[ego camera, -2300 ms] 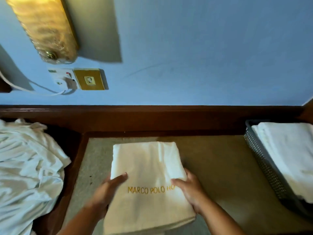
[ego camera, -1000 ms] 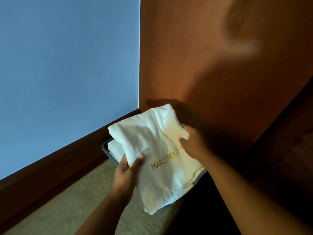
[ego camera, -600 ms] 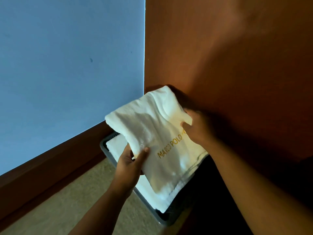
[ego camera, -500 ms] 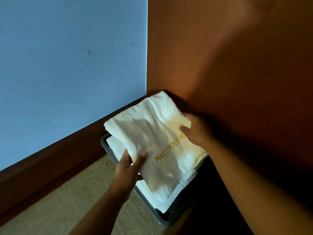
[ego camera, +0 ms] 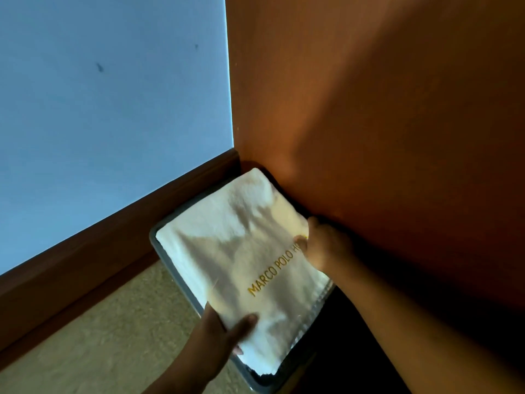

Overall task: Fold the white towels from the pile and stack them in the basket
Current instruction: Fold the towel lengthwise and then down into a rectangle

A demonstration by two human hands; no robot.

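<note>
Head view, the only one. The folded towel (ego camera: pixel 244 251) lies flat over the grey basket (ego camera: pixel 172 263), which is pushed into the corner where the blue wall (ego camera: pixel 113 109) meets the orange-brown panel (ego camera: pixel 369 109). The basket stands on a beige surface (ego camera: pixel 99 336) just beside the dark wood skirting (ego camera: pixel 113 237). The gold lettering (ego camera: pixel 272 271) faces up and is partly covered at one end. The left hand (ego camera: pixel 218 334) pinches the near corner, with the thumb on top and the fingers out of sight below. The right hand (ego camera: pixel 321 245) is closed on the right edge, close to the panel, thumb on the cloth. More white layers show at the near right edge, but we cannot tell whether they belong to other towels or to this one's folds. We also cannot tell whether the towel already rests on what lies beneath it. We judge this to be the placing step, with release yet to come. There are several risks. Fingers trapped under the cloth could drag the lower layers out as they slide free and open the fold. The far corner appears to sit over the rim, so it may hang up there and leave the towel tilted. The right hand has little room against the panel, so an awkward pull-out could skew the towel on the stack.
</note>
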